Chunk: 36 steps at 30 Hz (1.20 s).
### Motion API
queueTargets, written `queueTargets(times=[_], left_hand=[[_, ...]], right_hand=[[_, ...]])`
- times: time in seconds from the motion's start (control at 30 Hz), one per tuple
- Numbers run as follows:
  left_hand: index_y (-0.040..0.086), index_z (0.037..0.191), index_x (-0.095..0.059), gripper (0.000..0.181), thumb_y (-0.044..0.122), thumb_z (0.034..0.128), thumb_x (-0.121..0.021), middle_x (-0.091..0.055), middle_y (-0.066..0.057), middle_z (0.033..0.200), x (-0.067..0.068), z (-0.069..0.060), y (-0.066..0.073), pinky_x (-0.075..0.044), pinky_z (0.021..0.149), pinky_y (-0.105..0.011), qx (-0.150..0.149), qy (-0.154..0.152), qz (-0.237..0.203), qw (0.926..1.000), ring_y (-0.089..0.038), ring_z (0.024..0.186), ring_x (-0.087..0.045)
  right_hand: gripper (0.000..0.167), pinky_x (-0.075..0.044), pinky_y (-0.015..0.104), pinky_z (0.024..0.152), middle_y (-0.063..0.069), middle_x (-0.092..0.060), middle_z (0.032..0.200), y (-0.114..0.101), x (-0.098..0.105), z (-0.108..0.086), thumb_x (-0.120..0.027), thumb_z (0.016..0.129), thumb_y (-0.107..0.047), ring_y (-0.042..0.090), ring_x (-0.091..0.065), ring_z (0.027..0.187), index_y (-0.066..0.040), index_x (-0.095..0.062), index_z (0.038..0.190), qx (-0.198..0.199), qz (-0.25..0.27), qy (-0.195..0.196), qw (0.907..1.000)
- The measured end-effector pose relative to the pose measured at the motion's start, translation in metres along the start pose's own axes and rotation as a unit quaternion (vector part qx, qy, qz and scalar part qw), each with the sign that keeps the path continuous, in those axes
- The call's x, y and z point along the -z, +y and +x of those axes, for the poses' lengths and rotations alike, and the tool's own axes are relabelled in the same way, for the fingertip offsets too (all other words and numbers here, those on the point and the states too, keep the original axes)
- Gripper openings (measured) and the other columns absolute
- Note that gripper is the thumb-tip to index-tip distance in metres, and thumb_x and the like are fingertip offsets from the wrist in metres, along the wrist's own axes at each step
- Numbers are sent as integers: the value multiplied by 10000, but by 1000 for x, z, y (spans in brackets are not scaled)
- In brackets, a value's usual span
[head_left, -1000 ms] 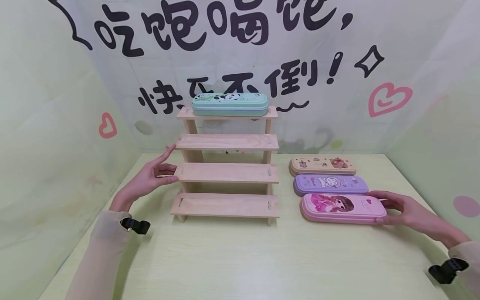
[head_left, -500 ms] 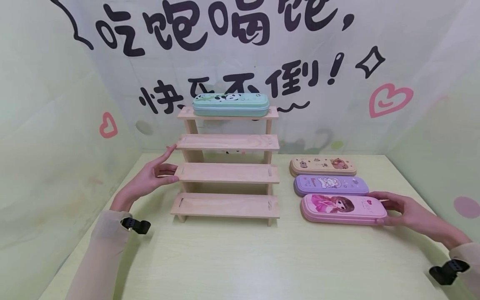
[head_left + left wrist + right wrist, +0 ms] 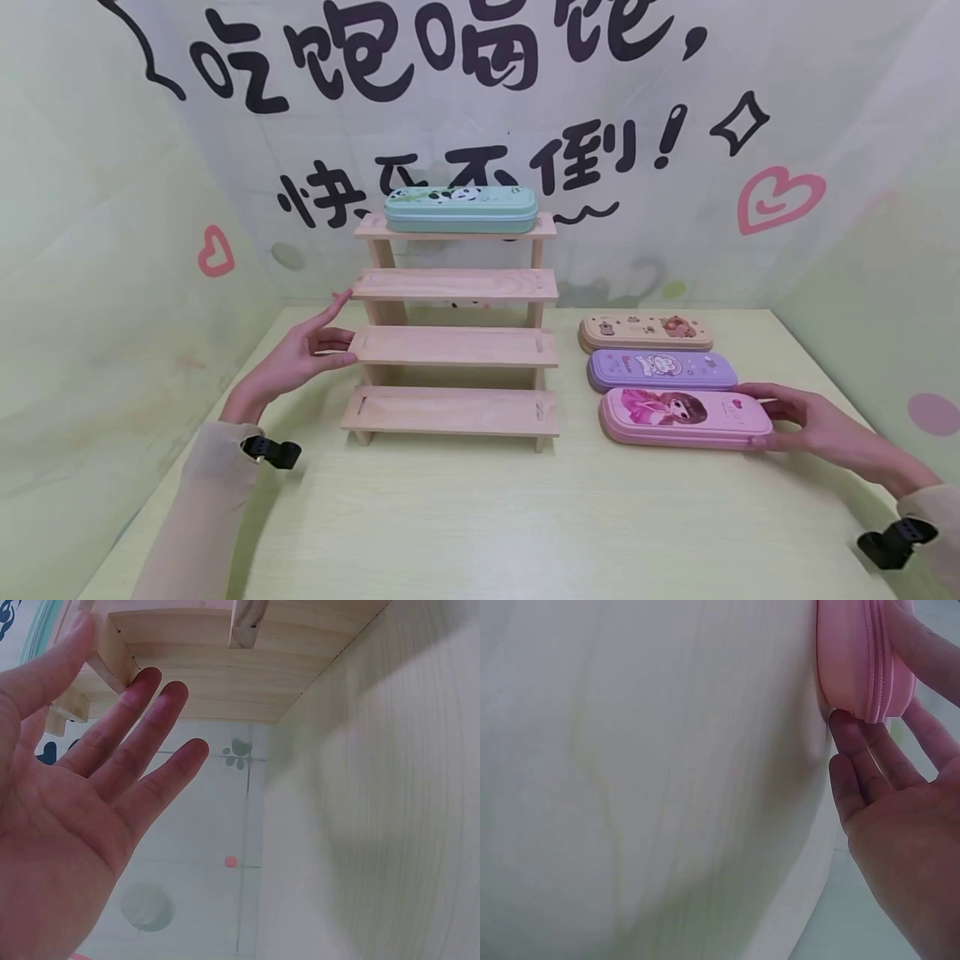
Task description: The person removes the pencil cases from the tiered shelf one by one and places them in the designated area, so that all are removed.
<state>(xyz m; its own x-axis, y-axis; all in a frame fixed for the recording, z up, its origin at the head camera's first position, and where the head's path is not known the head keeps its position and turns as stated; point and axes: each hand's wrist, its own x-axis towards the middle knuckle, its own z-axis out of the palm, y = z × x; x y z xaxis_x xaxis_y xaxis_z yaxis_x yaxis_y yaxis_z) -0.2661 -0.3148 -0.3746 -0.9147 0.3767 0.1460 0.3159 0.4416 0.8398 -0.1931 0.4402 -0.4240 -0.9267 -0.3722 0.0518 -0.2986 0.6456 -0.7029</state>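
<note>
A wooden four-tier display stand (image 3: 453, 346) stands on the table, a mint-green panda pencil case (image 3: 461, 210) on its top tier. My left hand (image 3: 303, 354) touches the stand's left end, fingers extended; the left wrist view has the same hand (image 3: 82, 795) spread beside the wood (image 3: 195, 664). To the right, my right hand (image 3: 813, 429) holds the right end of a pink pencil case (image 3: 682, 417) with a girl printed on it. In the right wrist view the thumb lies along the zipped side of that pink case (image 3: 847, 660), and the fingers bend around its end.
Behind the pink case lie a purple pencil case (image 3: 660, 370) and a beige one (image 3: 645, 331), side by side on the pale table (image 3: 480, 525). Printed cloth walls (image 3: 675, 250) enclose the table at the back and both sides.
</note>
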Motion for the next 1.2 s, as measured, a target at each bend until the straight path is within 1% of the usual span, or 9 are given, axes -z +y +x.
queueTargets(times=[0.27, 0.37, 0.47, 0.57, 0.7, 0.83, 0.97, 1.1, 1.2], left_hand=[[444, 1678, -171, 996, 105, 972, -786, -642, -243, 1365, 1, 1, 0, -566, 934, -239, -10, 11, 28, 10000, -377, 1240, -646], [445, 1679, -164, 998, 116, 972, -788, -641, -245, 1367, 1, 0, 2, -565, 933, -237, 15, 1, 46, 10000, -373, 1238, -648], [449, 1677, -164, 998, 135, 970, -794, -639, -245, 1369, 1, 1, 3, -562, 936, -233, 44, 0, 49, 10000, -369, 1238, -649], [448, 1677, -167, 998, 133, 968, -796, -639, -245, 1367, 1, 1, 3, -560, 938, -231, 48, 17, 35, 10000, -357, 1232, -653], [430, 1681, -173, 1002, 103, 965, -793, -645, -248, 1358, 2, 1, 2, -564, 936, -235, 2, 41, 5, 10000, -351, 1222, -659], [430, 1681, -178, 1001, 94, 965, -792, -647, -247, 1354, 1, 0, 0, -567, 934, -241, -4, 40, -29, 10000, -365, 1226, -654], [427, 1682, -169, 999, 100, 970, -787, -641, -254, 1361, 0, 0, 0, -565, 938, -242, -12, 6, -43, 10000, -383, 1235, -645], [432, 1681, -171, 997, 108, 970, -789, -636, -253, 1368, 0, 0, 0, -563, 941, -239, -3, -1, -41, 10000, -395, 1244, -638], [438, 1680, -168, 1000, 117, 968, -793, -635, -252, 1372, 1, 0, 1, -561, 940, -235, 29, 3, -27, 10000, -397, 1247, -635]], right_hand=[[733, -509, 168, 855, -289, -542, 1304, 1, 0, 0, -845, 877, -66, -18, -619, 1071, 3, -505, 1523, -5, -126, 106, 9999], [742, -500, 178, 851, -293, -543, 1308, -2, 4, 0, -859, 867, -82, -40, -593, 1081, -19, -515, 1521, -19, -253, 191, 9995], [746, -458, 153, 858, -284, -556, 1323, -10, 9, 3, -884, 835, -77, -62, -561, 1096, -60, -549, 1502, 106, -413, 388, 9983], [729, -413, 116, 877, -274, -564, 1317, -23, 17, 10, -891, 814, -44, -66, -547, 1104, -63, -576, 1471, 406, -559, 556, 9961], [689, -387, 81, 880, -244, -571, 1282, -49, 22, 24, -895, 827, -68, -76, -540, 1093, -77, -600, 1449, 571, -741, 579, 9939], [667, -399, 76, 884, -138, -606, 1286, -75, 20, 38, -905, 843, -136, -71, -548, 1084, -110, -618, 1445, 480, -900, 503, 9935], [632, -410, 84, 884, -29, -640, 1275, -93, 16, 53, -893, 859, -138, -45, -568, 1062, -107, -635, 1435, 515, -932, 476, 9932], [576, -408, 71, 905, 19, -676, 1273, -109, 11, 69, -880, 868, -109, -10, -597, 1052, -119, -669, 1404, 727, -826, 548, 9924], [534, -434, 116, 909, 31, -681, 1290, -122, 7, 80, -860, 903, -174, 14, -593, 1074, -141, -670, 1400, 617, -782, 486, 9938]])
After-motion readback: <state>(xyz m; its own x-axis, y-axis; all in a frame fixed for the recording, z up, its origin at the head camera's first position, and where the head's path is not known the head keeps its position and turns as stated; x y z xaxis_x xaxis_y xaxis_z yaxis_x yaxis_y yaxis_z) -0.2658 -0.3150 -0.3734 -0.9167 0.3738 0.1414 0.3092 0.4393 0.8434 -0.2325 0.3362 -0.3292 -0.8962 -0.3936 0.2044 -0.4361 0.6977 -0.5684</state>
